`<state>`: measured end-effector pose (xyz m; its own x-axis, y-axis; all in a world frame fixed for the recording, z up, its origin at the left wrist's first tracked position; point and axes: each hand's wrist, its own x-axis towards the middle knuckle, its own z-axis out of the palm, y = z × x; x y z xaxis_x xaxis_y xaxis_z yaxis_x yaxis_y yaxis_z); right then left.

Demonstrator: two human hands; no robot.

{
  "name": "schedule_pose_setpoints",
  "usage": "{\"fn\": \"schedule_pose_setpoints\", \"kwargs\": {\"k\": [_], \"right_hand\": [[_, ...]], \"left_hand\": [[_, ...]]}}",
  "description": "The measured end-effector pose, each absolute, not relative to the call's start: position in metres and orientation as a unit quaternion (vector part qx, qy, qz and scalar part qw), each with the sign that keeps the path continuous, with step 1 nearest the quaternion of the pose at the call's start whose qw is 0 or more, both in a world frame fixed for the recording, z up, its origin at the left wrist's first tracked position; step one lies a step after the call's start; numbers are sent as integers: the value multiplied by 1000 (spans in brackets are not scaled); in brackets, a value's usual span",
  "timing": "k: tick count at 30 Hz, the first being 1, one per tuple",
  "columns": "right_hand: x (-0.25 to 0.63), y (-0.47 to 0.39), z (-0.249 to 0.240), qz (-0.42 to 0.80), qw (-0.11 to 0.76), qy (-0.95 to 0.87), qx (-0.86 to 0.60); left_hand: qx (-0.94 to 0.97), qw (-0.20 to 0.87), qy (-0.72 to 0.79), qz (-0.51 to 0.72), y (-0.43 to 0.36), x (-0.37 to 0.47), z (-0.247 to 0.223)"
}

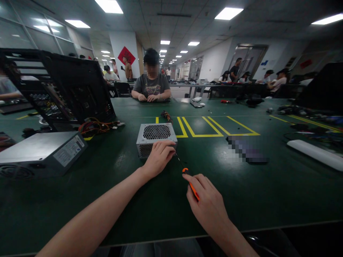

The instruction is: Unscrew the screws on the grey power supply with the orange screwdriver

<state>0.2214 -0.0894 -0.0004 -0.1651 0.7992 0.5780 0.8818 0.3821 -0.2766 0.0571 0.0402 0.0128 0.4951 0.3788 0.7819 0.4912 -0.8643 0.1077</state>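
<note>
In front of me on the green table (128, 200) sits a grey computer power supply (157, 132), its honeycomb vents facing up and toward me. My left hand (159, 157) grips its near right corner, fingers bent over the edge. An orange and black screwdriver (193, 191) lies in the closed fingers of my right hand (207, 200). Its thin shaft points up and left, with the tip close to my left fingertips at the corner. Whether the tip touches a screw is too small to tell. A bundle of cables (166, 115) comes out behind the power supply.
Another power supply (40, 150) lies at left, before an open black computer case (75, 89) with loose wires (93, 126). Yellow tape (206, 135) marks the table. A blurred dark object (248, 150) and a white bar (316, 153) lie right. A person (151, 85) sits opposite.
</note>
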Motion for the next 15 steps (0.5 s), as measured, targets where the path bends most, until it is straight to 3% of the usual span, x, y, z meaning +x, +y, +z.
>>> {"fn": "schedule_pose_setpoints", "kwargs": {"k": [9,15], "right_hand": [[228,-105,11,54,470,-717,-512],[231,-113,10,75,516,-695,-495]], "left_hand": [[-719,-379,-337,-475,32,65,20],[-625,-549,-313,-458,38,65,13]]}}
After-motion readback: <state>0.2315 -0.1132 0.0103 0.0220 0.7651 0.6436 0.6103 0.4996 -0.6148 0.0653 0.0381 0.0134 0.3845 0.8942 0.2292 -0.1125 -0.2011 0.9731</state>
